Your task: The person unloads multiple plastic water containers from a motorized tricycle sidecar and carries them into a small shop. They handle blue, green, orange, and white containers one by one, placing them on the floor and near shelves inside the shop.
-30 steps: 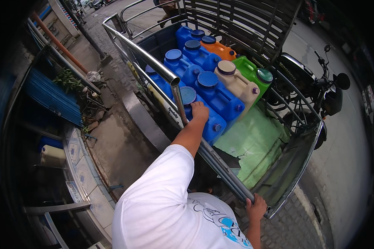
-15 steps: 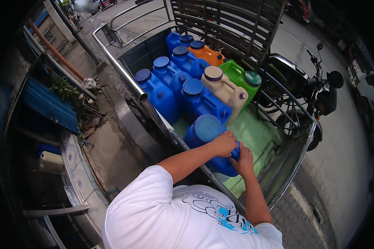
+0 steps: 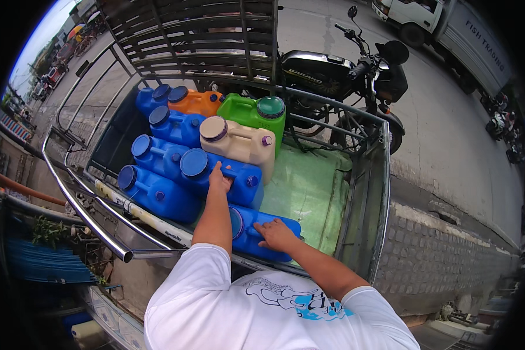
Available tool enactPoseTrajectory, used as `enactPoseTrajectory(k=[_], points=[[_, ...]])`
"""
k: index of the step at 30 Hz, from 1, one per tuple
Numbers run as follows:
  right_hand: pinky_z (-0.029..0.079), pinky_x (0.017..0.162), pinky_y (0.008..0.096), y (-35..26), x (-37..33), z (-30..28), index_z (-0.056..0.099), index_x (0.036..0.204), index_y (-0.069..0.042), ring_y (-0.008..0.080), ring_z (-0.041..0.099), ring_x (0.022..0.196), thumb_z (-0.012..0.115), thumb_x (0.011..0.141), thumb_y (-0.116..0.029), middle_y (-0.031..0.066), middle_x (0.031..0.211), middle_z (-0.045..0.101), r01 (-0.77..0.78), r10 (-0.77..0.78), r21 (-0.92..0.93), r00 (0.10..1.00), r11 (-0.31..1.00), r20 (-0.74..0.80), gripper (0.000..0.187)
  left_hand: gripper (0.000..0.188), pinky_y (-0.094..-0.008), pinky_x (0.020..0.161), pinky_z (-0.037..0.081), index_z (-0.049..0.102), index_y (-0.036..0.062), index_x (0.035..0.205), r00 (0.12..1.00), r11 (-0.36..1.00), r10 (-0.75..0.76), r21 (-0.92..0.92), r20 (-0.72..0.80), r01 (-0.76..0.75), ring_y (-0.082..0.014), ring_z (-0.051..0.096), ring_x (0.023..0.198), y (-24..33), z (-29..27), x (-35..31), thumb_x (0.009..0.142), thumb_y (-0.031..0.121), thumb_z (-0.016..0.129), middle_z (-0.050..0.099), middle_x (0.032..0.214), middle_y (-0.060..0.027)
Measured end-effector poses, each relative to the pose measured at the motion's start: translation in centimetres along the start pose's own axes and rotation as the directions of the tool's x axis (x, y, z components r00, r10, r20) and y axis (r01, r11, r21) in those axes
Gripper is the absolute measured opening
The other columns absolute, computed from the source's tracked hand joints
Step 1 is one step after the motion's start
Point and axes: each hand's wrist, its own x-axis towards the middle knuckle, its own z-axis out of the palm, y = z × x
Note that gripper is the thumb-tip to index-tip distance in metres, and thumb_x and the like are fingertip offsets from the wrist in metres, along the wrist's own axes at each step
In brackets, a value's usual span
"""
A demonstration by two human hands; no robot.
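**Blue container now lying in the cart, both hands on the load**

Nearest the person, the blue container [image 3: 262,233] lies on its side on the green liner [image 3: 309,192] of the metal cart [image 3: 379,192], at the cart's near rim. Half a second ago it was held up in both hands above that rim; now it rests down, so the lift appears finished and what remains looks like settling it in place. The right hand [image 3: 274,233] lies flat on top of it, fingers spread and open, pressing rather than gripping.

Just beyond it, the left hand [image 3: 219,178] has moved off that container and onto the next blue jug [image 3: 216,175], fingers curled over its top handle near the round cap; how firmly they close cannot be told.

Farther from the blue container stand more blue jugs, a cream jug [image 3: 239,143], a green jug [image 3: 254,114] and an orange jug [image 3: 195,102]. Past the cart's far rail, a motorcycle [image 3: 344,70] is parked.
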Motion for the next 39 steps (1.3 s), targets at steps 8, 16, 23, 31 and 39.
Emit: enactPoseTrajectory(k=[8,16,23,31,39], points=[[0.049,0.081,0.0478,3.3,-3.9,0.5,0.051,0.128,-0.008,0.035,0.063,0.097,0.062,0.081,-0.028,0.0194,0.105,0.065,-0.154,0.134,0.251,0.986,0.956,0.094,0.051,0.035,-0.0406,0.078,0.052,0.049,0.0053,0.121,0.973,0.973,0.227,0.036,0.033,-0.228,-0.0268,0.062,0.091,0.6,-1.2,-4.1,0.095,0.028,0.056,0.061,0.108,-0.0113],[0.047,0.086,0.0447,9.5,-17.6,-9.0,0.047,0.129,-0.008,0.0387,0.061,0.1,0.068,0.078,-0.022,0.0201,0.106,0.065,-0.268,0.458,0.571,0.862,0.776,-0.218,0.056,0.032,-0.0327,0.07,0.053,0.05,0.0034,0.105,0.83,0.841,0.421,0.187,0.366,-0.508,-0.0186,0.057,0.08,3.9,5.3,-21.0,0.092,0.03,0.063,0.056,0.091,-0.0071],[0.045,0.092,0.0408,4.7,-23.2,-15.5,0.041,0.14,-0.01,0.0312,0.057,0.111,0.064,0.083,-0.024,0.0178,0.124,0.054,0.141,0.414,0.64,0.655,0.755,-0.632,0.063,0.057,-0.0333,0.083,0.05,0.049,-0.0029,0.121,0.536,0.495,0.189,0.391,0.823,-0.776,-0.0207,0.06,0.09,-8.4,8.1,-36.1,0.091,0.043,0.062,0.061,0.106,-0.0119],[0.047,0.086,0.0404,0.8,-28.3,-17.1,0.064,0.116,-0.007,0.0373,0.057,0.098,0.072,0.063,-0.066,0.021,0.107,0.051,-0.028,0.596,0.673,0.493,0.739,-0.634,0.08,0.107,-0.0322,0.087,0.049,0.048,-0.0067,0.13,0.16,0.219,0.057,0.144,0.986,-0.965,-0.0239,0.058,0.11,-14.6,12.2,-45.8,0.068,0.08,0.057,0.058,0.121,-0.0185],[0.044,0.09,0.0392,0.1,-28.6,-21.9,0.055,0.128,-0.005,0.0329,0.051,0.11,0.073,0.068,-0.059,0.0185,0.117,0.049,0.233,0.556,0.708,0.476,0.667,-0.681,0.083,0.115,-0.0387,0.084,0.049,0.056,-0.0058,0.118,-0.089,-0.089,0.015,-0.087,0.996,-0.992,-0.0286,0.063,0.101,-12.7,19.6,-53.5,0.057,0.092,0.049,0.063,0.107,-0.0181]])
